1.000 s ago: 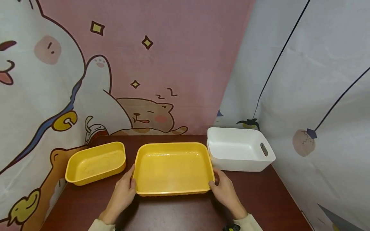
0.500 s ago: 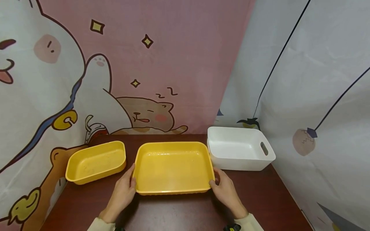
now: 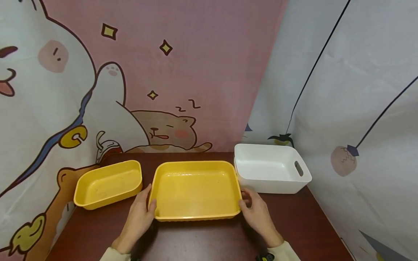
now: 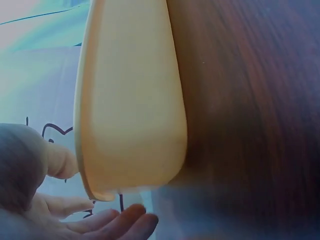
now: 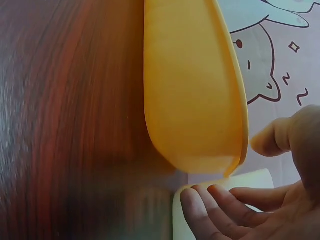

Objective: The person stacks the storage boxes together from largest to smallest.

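A large yellow rectangular tray (image 3: 197,192) rests on the table in the middle of the head view, its inside bare. My left hand (image 3: 138,217) is at its left side, thumb by the rim; in the left wrist view the fingers (image 4: 120,222) are loosely extended beside the tray end. At the opposite side is my right hand (image 3: 259,215). The right wrist view shows its thumb (image 5: 270,140) slightly apart from the rim and its relaxed fingers (image 5: 220,210) beside the tray wall. Neither hand grips the tray.
A smaller yellow tray (image 3: 109,185) sits at the left of the dark wooden table (image 3: 192,239). A white bin (image 3: 271,163) with a handle slot stands at the back right, close to the large tray. Cartoon-printed cloth (image 3: 202,72) hangs behind.
Both hands have loosened from the large tray's sides. The right thumb has come off the rim, and that hand has shifted slightly right. The trays and the bin stay in place.
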Tool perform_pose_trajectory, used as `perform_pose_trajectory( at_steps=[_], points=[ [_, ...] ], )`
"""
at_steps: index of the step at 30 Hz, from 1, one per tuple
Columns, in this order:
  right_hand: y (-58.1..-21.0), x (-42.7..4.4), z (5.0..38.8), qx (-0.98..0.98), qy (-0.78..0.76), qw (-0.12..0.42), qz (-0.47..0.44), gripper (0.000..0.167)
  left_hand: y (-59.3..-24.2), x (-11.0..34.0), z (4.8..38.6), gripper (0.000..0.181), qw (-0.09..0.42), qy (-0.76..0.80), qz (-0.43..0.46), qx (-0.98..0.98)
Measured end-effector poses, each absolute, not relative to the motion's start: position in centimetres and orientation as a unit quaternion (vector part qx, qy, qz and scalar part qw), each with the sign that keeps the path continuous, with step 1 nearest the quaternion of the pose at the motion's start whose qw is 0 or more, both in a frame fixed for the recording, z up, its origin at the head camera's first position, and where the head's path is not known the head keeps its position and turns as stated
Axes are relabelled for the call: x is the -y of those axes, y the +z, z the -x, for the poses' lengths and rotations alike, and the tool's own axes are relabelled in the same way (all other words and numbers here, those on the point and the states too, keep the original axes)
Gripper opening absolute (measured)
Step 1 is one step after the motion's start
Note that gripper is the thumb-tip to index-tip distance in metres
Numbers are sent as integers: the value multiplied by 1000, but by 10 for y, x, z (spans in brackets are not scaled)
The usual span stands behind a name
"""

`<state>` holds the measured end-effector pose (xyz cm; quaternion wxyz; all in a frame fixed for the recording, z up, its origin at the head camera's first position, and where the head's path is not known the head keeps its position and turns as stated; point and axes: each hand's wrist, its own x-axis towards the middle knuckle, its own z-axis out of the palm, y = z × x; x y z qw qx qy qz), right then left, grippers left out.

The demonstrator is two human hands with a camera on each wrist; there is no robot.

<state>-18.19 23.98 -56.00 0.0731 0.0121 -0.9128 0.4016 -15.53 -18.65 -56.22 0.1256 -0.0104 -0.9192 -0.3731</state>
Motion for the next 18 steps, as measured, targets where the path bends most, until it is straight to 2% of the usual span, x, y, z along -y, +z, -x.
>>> perform_pose_trajectory(
  at_steps=[8, 18],
  points=[
    [-557, -250, 187, 929, 342, 137, -32, 47, -549, 176, 154, 70, 141, -351, 0, 926],
    [-545, -262, 189, 935, 305, 180, -35, 44, -537, 162, 157, 67, 167, -337, 11, 927]
  ],
)
